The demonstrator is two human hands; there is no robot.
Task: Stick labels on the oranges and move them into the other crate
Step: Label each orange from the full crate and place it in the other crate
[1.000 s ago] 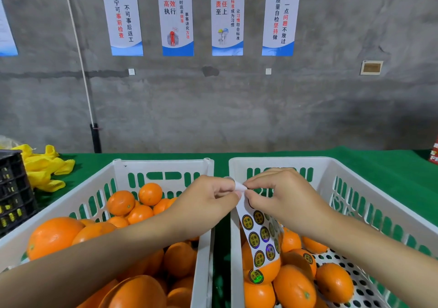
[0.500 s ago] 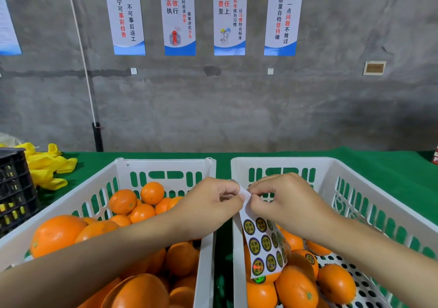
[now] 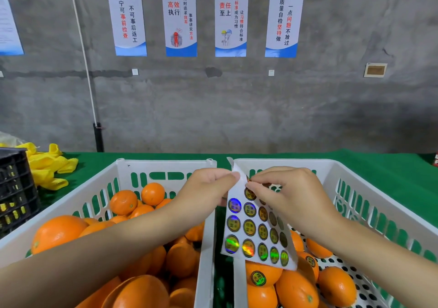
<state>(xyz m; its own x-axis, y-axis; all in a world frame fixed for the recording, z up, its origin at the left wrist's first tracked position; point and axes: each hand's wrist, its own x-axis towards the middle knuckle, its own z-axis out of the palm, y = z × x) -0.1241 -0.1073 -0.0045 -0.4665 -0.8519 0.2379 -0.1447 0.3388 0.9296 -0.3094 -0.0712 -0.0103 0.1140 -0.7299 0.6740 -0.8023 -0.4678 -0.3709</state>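
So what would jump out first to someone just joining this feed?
The shiny sticker sheet, centre frame, pinched at its top by the left hand and right hand. Below it, a labelled orange in the sparse right crate; the left crate is piled with oranges.

Two white crates sit side by side on the green worktop point(image 3: 391, 172). The left crate point(image 3: 78, 203) holds more than a dozen oranges point(image 3: 123, 202), the right crate point(image 3: 379, 189) at least six, two of them labelled. One sticker sheet point(image 3: 237, 187) shows perhaps sixteen round stickers point(image 3: 248, 227), with some hidden behind the right hand point(image 3: 291, 201). One black crate point(image 3: 14, 189) stands at the worktop's left edge. Four whole posters point(image 3: 231, 18) hang behind, and a fifth is cut off.
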